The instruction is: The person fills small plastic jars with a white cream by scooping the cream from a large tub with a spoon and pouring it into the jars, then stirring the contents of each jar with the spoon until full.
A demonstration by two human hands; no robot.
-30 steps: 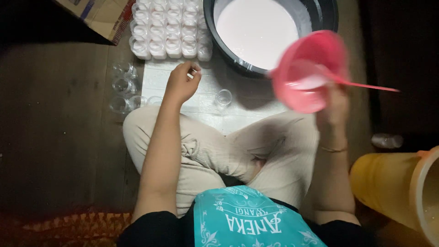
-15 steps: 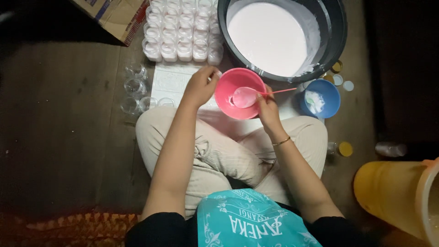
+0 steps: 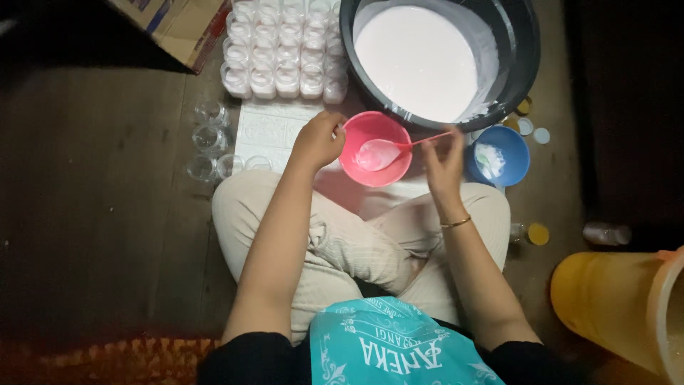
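Pink bowl (image 3: 375,149) sits on the floor just near of the big black tub (image 3: 513,64), with a little white liquid in it. Left hand (image 3: 318,140) is curled on its left rim, right hand (image 3: 443,158) pinches the pink spoon (image 3: 388,150). Filled cups (image 3: 285,50) far left, blue bowl (image 3: 499,155) right.

Dim, overhead-lit centre, dark edges

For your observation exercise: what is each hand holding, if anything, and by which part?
The right hand grips the pink spoon at its handle end. The left hand holds the pink bowl by its left rim.
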